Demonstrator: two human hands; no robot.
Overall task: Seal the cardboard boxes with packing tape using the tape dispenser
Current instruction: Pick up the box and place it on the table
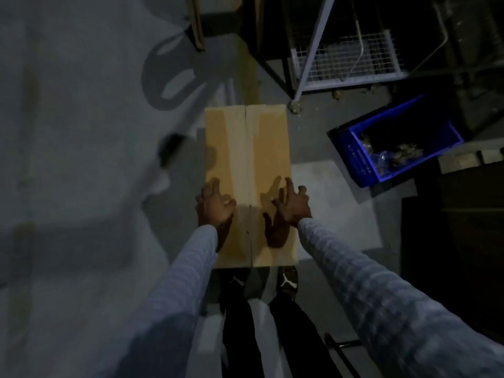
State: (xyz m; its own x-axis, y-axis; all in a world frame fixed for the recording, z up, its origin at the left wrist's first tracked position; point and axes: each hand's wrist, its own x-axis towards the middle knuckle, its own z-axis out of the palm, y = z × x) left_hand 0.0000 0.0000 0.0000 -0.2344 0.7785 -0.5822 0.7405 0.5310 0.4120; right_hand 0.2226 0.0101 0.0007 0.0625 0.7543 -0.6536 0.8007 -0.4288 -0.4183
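Cardboard box (246, 165), one, flaps closed, under two hands, left (215, 205) and right (293, 204), fingers spread, gripping nothing.

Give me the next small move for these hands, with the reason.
Probably press both flaps flat. The left hand and right hand hover with spread fingers over the cardboard box, whose centre seam looks untaped, and no tape dispenser is in view.

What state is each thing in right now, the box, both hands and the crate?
box: flaps closed, centre seam visible, tape cannot be told
left hand: fingers spread, at the box's left edge
right hand: fingers spread, at the box's right edge
crate: tilted, open, clear packets inside
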